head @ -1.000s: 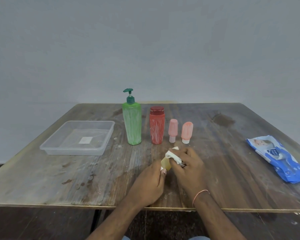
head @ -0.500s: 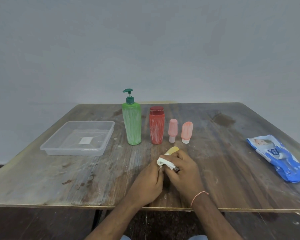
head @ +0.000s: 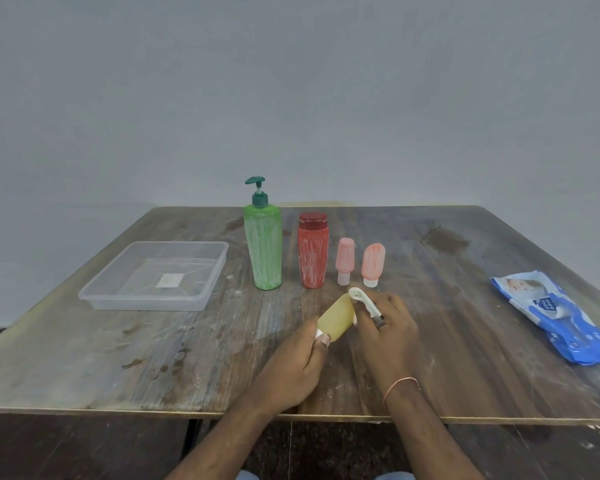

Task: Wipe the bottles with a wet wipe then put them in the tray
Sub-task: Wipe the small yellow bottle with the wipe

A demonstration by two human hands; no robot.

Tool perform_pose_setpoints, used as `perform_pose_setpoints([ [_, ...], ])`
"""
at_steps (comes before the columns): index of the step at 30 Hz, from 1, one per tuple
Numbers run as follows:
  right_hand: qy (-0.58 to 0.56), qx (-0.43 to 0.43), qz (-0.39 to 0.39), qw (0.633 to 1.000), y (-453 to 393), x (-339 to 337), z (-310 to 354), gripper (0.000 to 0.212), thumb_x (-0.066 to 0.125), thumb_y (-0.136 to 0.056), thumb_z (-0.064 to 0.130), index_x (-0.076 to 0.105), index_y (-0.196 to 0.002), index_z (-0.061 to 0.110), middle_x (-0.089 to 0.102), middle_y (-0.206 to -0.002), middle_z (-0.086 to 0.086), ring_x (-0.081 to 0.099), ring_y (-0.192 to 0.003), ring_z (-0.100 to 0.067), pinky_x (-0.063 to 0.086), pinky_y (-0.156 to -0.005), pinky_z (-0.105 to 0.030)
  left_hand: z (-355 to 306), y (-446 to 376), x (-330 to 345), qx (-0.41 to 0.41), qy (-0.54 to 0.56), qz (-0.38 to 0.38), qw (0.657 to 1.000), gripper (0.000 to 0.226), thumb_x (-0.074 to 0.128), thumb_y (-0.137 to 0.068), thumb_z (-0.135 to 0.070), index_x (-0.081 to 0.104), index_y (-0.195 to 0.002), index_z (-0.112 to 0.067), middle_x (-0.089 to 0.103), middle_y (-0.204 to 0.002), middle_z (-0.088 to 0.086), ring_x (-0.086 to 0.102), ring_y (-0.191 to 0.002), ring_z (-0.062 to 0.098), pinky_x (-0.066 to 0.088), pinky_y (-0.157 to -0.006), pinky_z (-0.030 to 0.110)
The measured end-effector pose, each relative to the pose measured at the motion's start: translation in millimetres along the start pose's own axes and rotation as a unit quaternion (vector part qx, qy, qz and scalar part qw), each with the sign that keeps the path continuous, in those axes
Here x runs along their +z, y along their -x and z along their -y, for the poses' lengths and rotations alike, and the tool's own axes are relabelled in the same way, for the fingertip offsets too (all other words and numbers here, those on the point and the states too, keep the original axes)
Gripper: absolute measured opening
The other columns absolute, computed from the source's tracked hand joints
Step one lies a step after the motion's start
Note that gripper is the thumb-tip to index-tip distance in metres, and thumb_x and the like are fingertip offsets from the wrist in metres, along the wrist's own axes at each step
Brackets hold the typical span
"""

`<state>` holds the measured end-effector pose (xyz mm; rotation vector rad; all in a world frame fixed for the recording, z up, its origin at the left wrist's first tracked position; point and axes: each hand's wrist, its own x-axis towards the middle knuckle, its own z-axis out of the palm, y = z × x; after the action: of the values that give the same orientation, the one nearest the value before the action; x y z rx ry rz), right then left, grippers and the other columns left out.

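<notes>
My left hand pinches the white cap end of a small yellow bottle, which tilts up and to the right above the table. My right hand holds a folded white wet wipe against the bottle's upper end. Behind them stand a streaked green pump bottle, a red bottle and two small pink bottles, all upright. The clear plastic tray sits at the left with nothing in it but a label.
A blue pack of wet wipes lies at the table's right side. The wooden table is stained, and its front edge runs just under my wrists. A plain wall stands behind.
The wipe in my right hand has slid from the lower part of the yellow bottle to its upper end, so more of the bottle's body shows. My left hand has kept its hold.
</notes>
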<state>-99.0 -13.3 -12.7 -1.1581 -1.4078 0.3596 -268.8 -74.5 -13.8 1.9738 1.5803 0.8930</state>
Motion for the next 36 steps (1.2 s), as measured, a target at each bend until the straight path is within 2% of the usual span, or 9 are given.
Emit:
perform_pose_setpoints([
  [3, 0.0, 0.012, -0.004, 1.0, -3, 1, -3, 0.015, 0.075, -0.099, 0.027, 0.082, -0.109, 0.019, 0.068, -0.09, 0.01, 0.065, -0.089, 0.001, 0.045, -0.066, -0.005, 1, 0, -1, -0.008, 0.024, 0.001, 1.0, 0.022, 0.036, -0.114, -0.04, 0.05, -0.128, -0.031, 0.06, -0.098, -0.004, 0.056, -0.08, 0.007, 0.052, -0.073, 0.038],
  [6, -0.027, 0.042, 0.014, 0.999, -6, 1, -4, 0.02, 0.071, -0.101, 0.032, 0.081, -0.105, 0.014, 0.068, -0.083, 0.012, 0.065, -0.085, 0.006, 0.046, -0.067, -0.005, 1, 0, -3, -0.013, 0.05, 0.002, 0.999, 0.019, 0.035, -0.114, -0.039, 0.05, -0.123, -0.03, 0.059, -0.1, 0.003, 0.05, -0.077, 0.001, 0.049, -0.07, 0.033],
  [10, -0.109, 0.093, 0.048, 0.989, -6, 1, -9, 0.026, 0.072, -0.096, 0.04, 0.081, -0.095, 0.015, 0.074, -0.073, 0.01, 0.069, -0.073, 0.003, 0.05, -0.06, -0.011, 0, 1, -4, -0.022, 0.092, -0.003, 0.996, 0.018, 0.034, -0.115, -0.04, 0.05, -0.119, -0.033, 0.056, -0.097, 0.001, 0.047, -0.074, -0.001, 0.045, -0.067, 0.023],
  [15, -0.196, 0.114, 0.128, 0.966, -2, 2, -7, 0.015, 0.078, -0.094, 0.029, 0.084, -0.094, 0.016, 0.081, -0.081, 0.001, 0.076, -0.076, -0.013, 0.059, -0.065, -0.026, 4, 0, -2, -0.041, 0.126, -0.02, 0.991, 0.025, 0.03, -0.113, -0.046, 0.051, -0.111, -0.033, 0.053, -0.093, -0.003, 0.049, -0.077, 0.004, 0.05, -0.077, 0.04],
  [18, -0.206, 0.107, 0.153, 0.96, -1, -1, -7, 0.009, 0.078, -0.095, 0.025, 0.084, -0.097, 0.019, 0.082, -0.084, 0.0, 0.077, -0.079, -0.017, 0.062, -0.067, -0.03, 1, -1, -1, -0.038, 0.105, -0.019, 0.994, 0.022, 0.03, -0.113, -0.049, 0.05, -0.117, -0.039, 0.059, -0.1, -0.007, 0.057, -0.086, 0.005, 0.051, -0.082, 0.032],
  [21, -0.198, 0.108, 0.162, 0.961, -2, -1, -10, 0.014, 0.078, -0.092, 0.032, 0.084, -0.099, 0.021, 0.082, -0.084, 0.003, 0.075, -0.078, -0.012, 0.06, -0.066, -0.028, -1, -6, -1, -0.043, 0.096, -0.028, 0.994, 0.019, 0.037, -0.112, -0.048, 0.045, -0.128, -0.042, 0.058, -0.116, -0.011, 0.059, -0.104, 0.005, 0.053, -0.088, 0.025],
  [25, -0.163, 0.098, 0.186, 0.964, -1, 1, -12, 0.025, 0.078, -0.09, 0.042, 0.083, -0.106, 0.023, 0.083, -0.092, 0.008, 0.078, -0.088, -0.015, 0.063, -0.072, -0.03, -1, -7, -8, -0.072, 0.106, -0.06, 0.99, 0.017, 0.049, -0.111, -0.043, 0.049, -0.127, -0.043, 0.059, -0.121, -0.009, 0.058, -0.106, 0.003, 0.046, -0.079, 0.014],
  [32, -0.107, 0.073, 0.224, 0.966, 3, 3, -13, 0.014, 0.082, -0.093, 0.034, 0.085, -0.105, 0.027, 0.083, -0.092, 0.013, 0.078, -0.086, -0.012, 0.065, -0.075, -0.044, 5, -9, -9, -0.099, 0.248, -0.11, 0.958, 0.02, 0.059, -0.107, -0.039, 0.07, -0.124, -0.042, 0.077, -0.115, -0.017, 0.07, -0.11, 0.003, 0.057, -0.098, 0.034],
  [36, -0.051, 0.032, 0.26, 0.964, 7, 4, -11, 0.012, 0.083, -0.092, 0.036, 0.086, -0.102, 0.029, 0.08, -0.085, 0.02, 0.075, -0.079, -0.006, 0.06, -0.065, -0.035, 2, -10, -13, -0.115, 0.29, -0.137, 0.94, 0.018, 0.058, -0.108, -0.033, 0.074, -0.116, -0.038, 0.08, -0.107, -0.013, 0.075, -0.101, 0.007, 0.061, -0.096, 0.039],
])
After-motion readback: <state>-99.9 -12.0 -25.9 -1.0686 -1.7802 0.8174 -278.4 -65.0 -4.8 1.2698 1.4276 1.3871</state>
